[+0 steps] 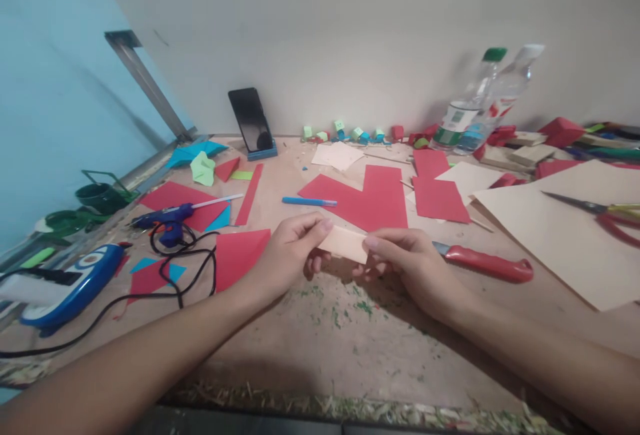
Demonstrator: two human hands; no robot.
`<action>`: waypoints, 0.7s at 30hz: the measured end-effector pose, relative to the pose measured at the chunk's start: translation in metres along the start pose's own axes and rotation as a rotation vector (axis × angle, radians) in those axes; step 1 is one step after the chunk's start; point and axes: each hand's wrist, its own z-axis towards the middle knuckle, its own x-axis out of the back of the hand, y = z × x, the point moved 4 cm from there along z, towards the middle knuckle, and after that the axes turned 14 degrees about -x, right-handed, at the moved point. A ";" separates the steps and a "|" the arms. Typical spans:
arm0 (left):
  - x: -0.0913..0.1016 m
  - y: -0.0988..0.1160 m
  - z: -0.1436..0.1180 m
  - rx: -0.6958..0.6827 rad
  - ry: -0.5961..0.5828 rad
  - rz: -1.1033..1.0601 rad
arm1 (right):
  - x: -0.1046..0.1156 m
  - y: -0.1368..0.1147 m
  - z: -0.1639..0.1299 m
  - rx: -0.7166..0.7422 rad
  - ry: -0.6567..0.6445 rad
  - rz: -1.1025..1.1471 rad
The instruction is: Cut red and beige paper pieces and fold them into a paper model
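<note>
Between my two hands, above the table, is a small cream piece of paper (pixel 344 243). My left hand (pixel 299 243) pinches its left end, thumb on top and fingers curled beneath. At the right end, my right hand (pixel 403 258) grips it the same way. Behind the paper lie a red paper sheet with a notch (pixel 383 198) and a blue pen (pixel 307 202). A red-handled knife (pixel 490 263) rests just right of my right hand. Left of my left hand is another red paper piece (pixel 240 255).
A blue glue gun (pixel 165 215) and its black cable (pixel 213 265) lie at left. A phone (pixel 250 118) stands at the back. Two plastic bottles (pixel 463 115) lean against the wall. Scissors (pixel 600 208) sit on a large cream sheet (pixel 560 242) at right.
</note>
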 end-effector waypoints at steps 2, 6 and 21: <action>0.003 -0.001 0.001 0.032 0.034 -0.019 | 0.001 0.000 0.001 0.035 -0.020 0.053; 0.004 -0.002 0.002 0.074 0.048 -0.056 | 0.001 -0.003 0.000 0.073 0.002 0.017; 0.004 0.003 0.003 -0.005 0.067 0.022 | 0.001 -0.007 -0.004 0.133 0.121 -0.090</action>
